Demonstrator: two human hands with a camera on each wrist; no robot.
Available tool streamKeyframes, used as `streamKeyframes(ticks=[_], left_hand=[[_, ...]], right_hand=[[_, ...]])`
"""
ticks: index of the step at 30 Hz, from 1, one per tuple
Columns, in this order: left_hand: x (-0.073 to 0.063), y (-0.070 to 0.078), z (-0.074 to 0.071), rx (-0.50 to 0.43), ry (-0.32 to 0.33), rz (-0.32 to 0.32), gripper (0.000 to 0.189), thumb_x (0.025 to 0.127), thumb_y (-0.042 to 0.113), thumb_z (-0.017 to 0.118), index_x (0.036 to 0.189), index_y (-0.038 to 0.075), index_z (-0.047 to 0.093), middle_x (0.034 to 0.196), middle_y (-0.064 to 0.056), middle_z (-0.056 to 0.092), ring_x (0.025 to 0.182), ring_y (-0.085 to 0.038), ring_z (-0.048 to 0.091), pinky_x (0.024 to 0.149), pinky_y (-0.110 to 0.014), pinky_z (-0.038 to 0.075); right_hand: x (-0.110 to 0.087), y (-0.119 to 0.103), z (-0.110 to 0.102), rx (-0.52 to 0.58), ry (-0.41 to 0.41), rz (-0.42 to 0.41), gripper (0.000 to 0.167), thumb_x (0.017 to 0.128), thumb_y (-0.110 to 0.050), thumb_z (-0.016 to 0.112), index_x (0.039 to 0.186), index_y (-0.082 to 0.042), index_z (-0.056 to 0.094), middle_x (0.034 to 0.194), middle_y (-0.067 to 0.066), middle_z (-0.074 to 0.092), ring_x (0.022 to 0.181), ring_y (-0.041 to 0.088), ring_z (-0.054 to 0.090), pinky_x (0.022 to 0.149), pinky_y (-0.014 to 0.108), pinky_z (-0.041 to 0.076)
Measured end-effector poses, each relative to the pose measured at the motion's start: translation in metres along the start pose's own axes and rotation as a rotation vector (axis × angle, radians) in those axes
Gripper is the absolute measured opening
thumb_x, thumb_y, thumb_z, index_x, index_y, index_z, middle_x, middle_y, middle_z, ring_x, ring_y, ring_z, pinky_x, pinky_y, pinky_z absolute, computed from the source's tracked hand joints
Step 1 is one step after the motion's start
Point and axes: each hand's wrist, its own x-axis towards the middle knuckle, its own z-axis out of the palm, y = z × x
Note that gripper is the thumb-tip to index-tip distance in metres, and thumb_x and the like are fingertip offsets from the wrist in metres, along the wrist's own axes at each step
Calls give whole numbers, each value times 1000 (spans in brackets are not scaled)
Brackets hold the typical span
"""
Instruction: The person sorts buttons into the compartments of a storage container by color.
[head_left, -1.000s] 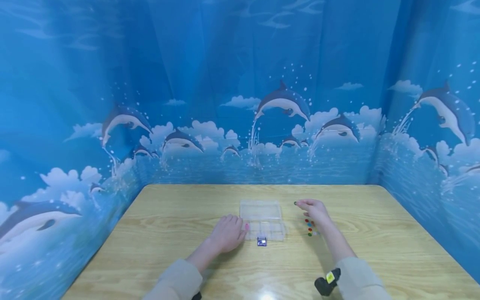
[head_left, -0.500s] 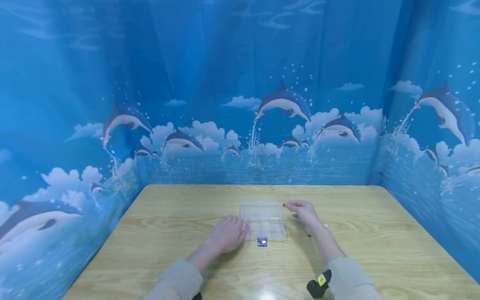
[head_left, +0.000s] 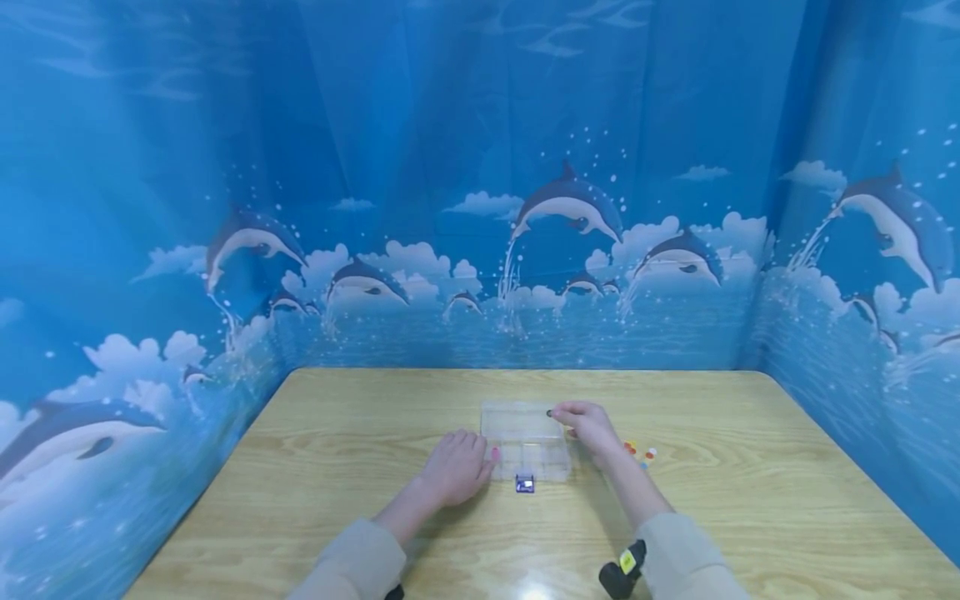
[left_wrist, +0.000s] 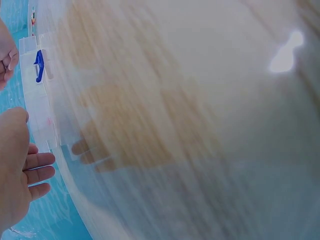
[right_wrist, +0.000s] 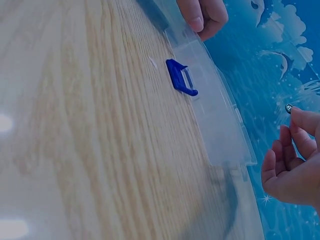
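A clear plastic compartment box (head_left: 546,463) lies on the table with its lid (head_left: 517,419) folded back behind it. A pink button (head_left: 495,454) sits in its left end. On the front edge is a blue latch (right_wrist: 181,77). My left hand (head_left: 454,468) rests against the left end of the box, its fingers (left_wrist: 41,161) fairly straight in the left wrist view. My right hand (head_left: 588,423) pinches a small dark button (right_wrist: 289,108) between thumb and forefinger, above the right part of the lid. The other fingers of that hand are loosely curled.
Several small coloured buttons (head_left: 630,447) lie on the wooden table (head_left: 360,417) right of the box, partly hidden by my right forearm. A blue dolphin-print curtain (head_left: 420,208) stands behind and beside the table.
My right hand has moved left with the dark button, from beyond the box's right side to over the lid. The left hand and the box have stayed in place.
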Motion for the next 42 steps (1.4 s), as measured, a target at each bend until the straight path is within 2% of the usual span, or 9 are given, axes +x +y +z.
streamKeyframes(ticks=[3,12,20,29,37,42], left_hand=[[1,0,1,3,3,0,36,100,34,34,100,5,54,91,-8,56,94,-24,55,90,-39,44],[2,0,2,5,-12,-14,39,101,36,30,101,6,54,93,-8,56,95,-23,54,90,-38,44],[2,-1,2,3,3,-9,38,100,36,31,100,6,54,93,-8,57,95,-24,55,90,-38,44],[2,0,1,7,-10,-13,38,101,36,31,99,7,54,90,-7,56,92,-23,54,88,-38,44],[1,-1,2,6,11,-1,36,100,35,33,98,6,54,89,-7,55,91,-23,54,87,-38,45],[2,0,1,7,-6,-10,36,100,35,33,99,6,54,90,-7,55,92,-23,54,89,-37,44]], right_hand=[[0,-2,6,2,-17,-19,25,86,-19,66,97,3,65,102,12,63,97,24,52,82,38,48],[5,-8,24,-32,-9,52,20,89,-11,60,100,4,64,106,12,62,105,28,52,89,43,45],[5,-6,35,-55,-6,27,15,86,-9,62,95,3,65,100,9,64,99,26,55,85,42,47],[7,1,46,-116,-20,16,14,84,-11,65,90,1,67,96,6,64,89,21,54,77,35,47],[7,3,51,-138,-30,-4,11,82,-10,65,86,0,67,93,6,65,93,23,55,87,43,41],[7,2,51,-151,-25,7,8,82,-9,65,84,-1,68,91,5,65,90,22,55,84,41,42]])
